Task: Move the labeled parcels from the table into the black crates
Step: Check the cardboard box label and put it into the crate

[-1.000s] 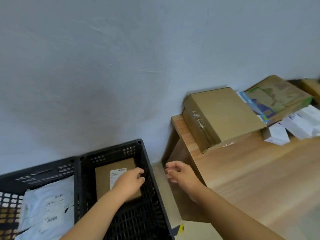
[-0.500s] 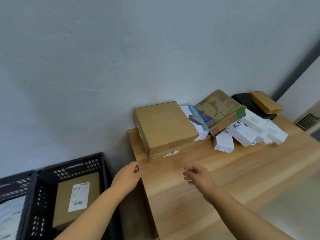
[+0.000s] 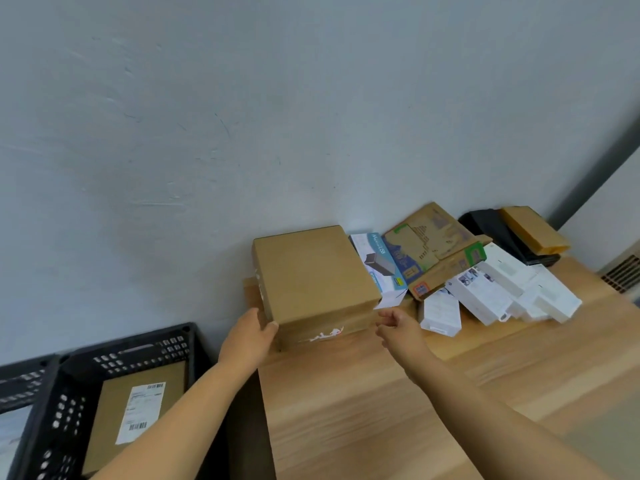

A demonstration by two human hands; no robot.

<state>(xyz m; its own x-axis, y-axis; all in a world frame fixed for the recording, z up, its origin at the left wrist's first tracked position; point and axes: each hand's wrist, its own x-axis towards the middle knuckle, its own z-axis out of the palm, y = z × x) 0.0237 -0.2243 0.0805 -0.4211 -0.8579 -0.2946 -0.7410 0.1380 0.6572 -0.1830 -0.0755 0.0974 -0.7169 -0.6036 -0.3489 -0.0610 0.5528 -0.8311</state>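
Both hands have been brought up to the large brown box [image 3: 313, 275] on the counter [image 3: 363, 403]: left hand [image 3: 247, 336] pressed against its corner, right hand [image 3: 398, 327] loosely curled, empty, beside it. One labeled parcel [image 3: 138, 410] is already laid in the black crate [image 3: 62, 393]; many are left.

The left hand [image 3: 247, 337] covers the near left corner of the big brown box [image 3: 313, 271], and its fingers on the far side cannot be seen. The words on the white label [image 3: 140, 412] of the parcel in the black crate [image 3: 52, 420] are too small to read. The second crate [image 3: 20, 382] is cut off by the left edge, and the white boxes [image 3: 502, 292] are blurry.
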